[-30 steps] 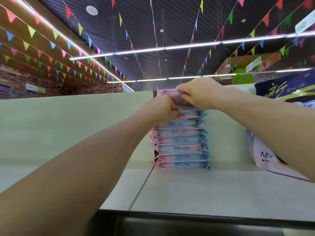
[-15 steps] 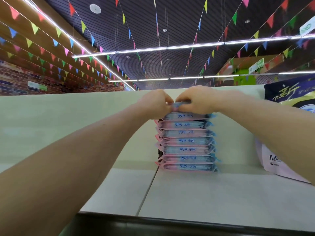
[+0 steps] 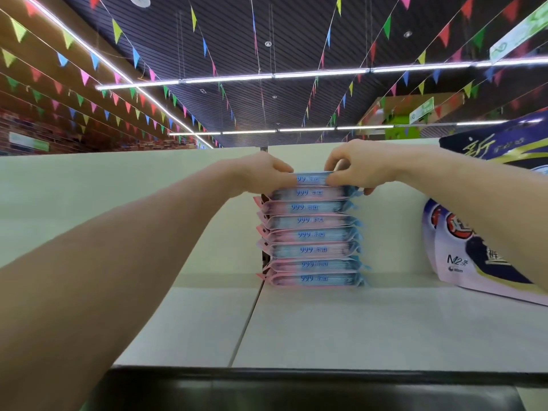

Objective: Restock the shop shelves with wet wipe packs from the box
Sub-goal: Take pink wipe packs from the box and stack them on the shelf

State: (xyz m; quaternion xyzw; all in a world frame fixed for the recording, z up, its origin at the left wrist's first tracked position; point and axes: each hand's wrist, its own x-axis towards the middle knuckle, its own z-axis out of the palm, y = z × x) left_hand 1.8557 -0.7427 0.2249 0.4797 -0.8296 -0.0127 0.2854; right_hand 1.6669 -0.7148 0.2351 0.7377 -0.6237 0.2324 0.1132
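A stack of several pink-and-blue wet wipe packs stands on the white top shelf, against its back panel. The top pack lies flat on the stack. My left hand pinches its left end. My right hand pinches its right end, fingers curled over the edge. The box is out of view.
A large purple-and-white bag leans on the shelf to the right of the stack. A seam in the shelf runs toward the stack's left edge. A dark shelf lip crosses the bottom. Strings of bunting hang overhead.
The top pack, held above the stack a second ago, has come down onto it. Both hands have spread to its two ends.
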